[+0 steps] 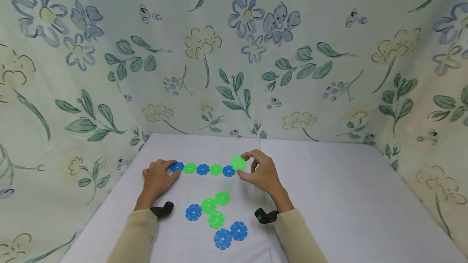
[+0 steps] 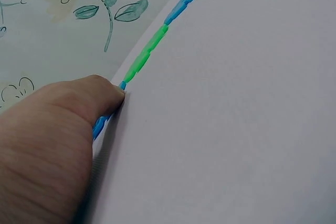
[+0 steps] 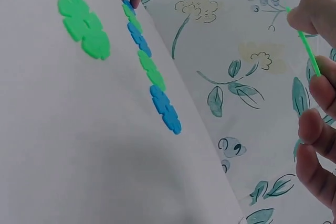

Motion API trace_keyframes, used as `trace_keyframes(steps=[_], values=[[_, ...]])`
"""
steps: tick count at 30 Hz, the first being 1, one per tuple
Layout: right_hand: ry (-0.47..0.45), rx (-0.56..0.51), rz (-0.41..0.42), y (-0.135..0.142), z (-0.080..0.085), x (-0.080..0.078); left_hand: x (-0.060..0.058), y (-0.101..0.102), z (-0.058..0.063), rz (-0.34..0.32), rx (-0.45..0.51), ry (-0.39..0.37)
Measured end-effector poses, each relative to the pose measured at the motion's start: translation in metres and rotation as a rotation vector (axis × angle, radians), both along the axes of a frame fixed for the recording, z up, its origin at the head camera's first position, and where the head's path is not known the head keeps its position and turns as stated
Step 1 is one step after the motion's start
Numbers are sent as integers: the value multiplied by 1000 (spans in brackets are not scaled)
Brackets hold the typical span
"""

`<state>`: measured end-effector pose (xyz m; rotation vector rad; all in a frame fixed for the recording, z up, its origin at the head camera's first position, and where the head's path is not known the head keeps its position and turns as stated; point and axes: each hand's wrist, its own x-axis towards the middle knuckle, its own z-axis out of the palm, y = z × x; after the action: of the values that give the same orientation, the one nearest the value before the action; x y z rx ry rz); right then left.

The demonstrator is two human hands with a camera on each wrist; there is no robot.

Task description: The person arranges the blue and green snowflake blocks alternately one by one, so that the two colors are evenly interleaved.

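Observation:
A row of flat notched plastic discs, alternating blue and green, runs across the white table. At its left end, my left hand (image 1: 157,177) holds the blue notched disc (image 1: 177,167) between thumb and fingers. The left wrist view shows the thumb (image 2: 105,95) against that disc's near edge. My right hand (image 1: 262,172) pinches a green notched disc (image 1: 238,162) by its edges. In the right wrist view this green disc (image 3: 308,53) is seen edge-on, raised off the table beyond the row's last blue disc (image 3: 165,109).
Nearer me lie loose discs: three green ones (image 1: 216,220) grouped together, a blue one (image 1: 193,212) to their left, and two touching blue ones (image 1: 239,231) at the front. A floral cloth (image 1: 234,52) hangs behind the white table (image 1: 329,198) and along its sides.

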<state>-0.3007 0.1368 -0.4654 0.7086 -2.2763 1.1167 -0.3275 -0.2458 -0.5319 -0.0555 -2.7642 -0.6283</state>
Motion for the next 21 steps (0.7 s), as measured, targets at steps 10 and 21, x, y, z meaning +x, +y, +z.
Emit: trace_keyframes(steps=[10, 21], values=[[-109, -24, -207, -4, -18, -9, -1, -1, 0, 1, 4, -8], [-227, 2, -322, -7, -32, -17, 0, -2, 2, 2, -4, -20]])
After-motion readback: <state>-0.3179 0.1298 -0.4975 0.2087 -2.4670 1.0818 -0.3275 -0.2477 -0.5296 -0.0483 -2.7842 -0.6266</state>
